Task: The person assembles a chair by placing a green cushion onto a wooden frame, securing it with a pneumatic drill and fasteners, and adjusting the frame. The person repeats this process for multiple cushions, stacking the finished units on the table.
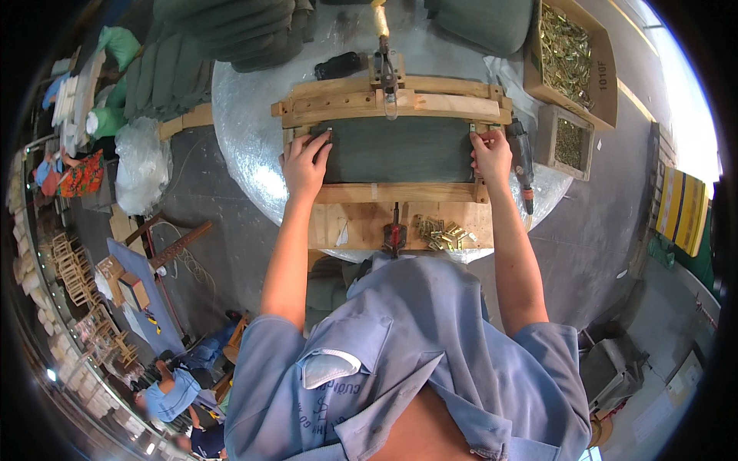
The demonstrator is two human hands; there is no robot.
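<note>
A dark green padded panel [400, 150] lies inside a wooden frame [384, 192] on the round table. My left hand [306, 163] is at the panel's left end, thumb and fingers bent in close together at its edge; what they pinch, if anything, is too small to tell. My right hand [492, 156] is closed at the opposite end, pinching a small metal bracket [472, 130] against the panel's edge. Nearer me, several loose brass-coloured brackets [444, 233] lie on the board [361, 219], beside a red-and-black clamp [395, 237].
A metal toggle clamp [387, 65] stands at the frame's far side. Along its right hangs a power driver [523, 157]. A cardboard box of brackets [565, 58] and a wooden box of small hardware [569, 144] stand at right. Dark green cushions [231, 31] are stacked far left.
</note>
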